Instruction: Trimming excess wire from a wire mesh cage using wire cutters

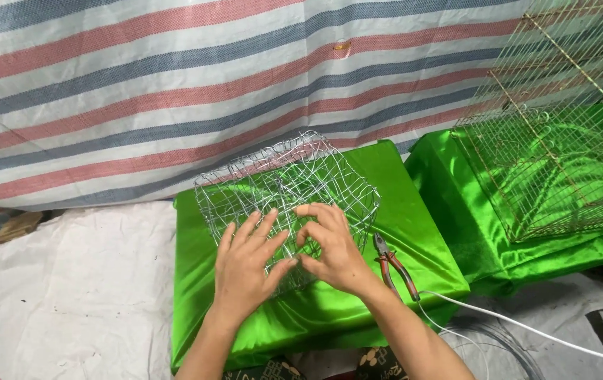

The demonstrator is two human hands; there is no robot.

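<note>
- On the green cloth (400,211), a small wire cage (284,184) stands.
- Left hand (245,264) rests spread flat against the cage's near side, grip released.
- Right hand (331,246) pinches its wires.
- Pliers (394,266) lie just right of the cage.

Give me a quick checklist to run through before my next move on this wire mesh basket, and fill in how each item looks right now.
1. Left hand steadying the wire mesh basket: ok, fingers spread flat on the near side.
2. Right hand has hold of the mesh: ok, fingers curled into the wires.
3. Basket seated on the green cloth block: ok, well inside the edges.
4. Pliers within reach: ok, lying beside the right wrist.
5. White cable away from the hands: ok, it runs off to the right.
6. Wire joint under the fingers closed: cannot tell, hidden.
</note>
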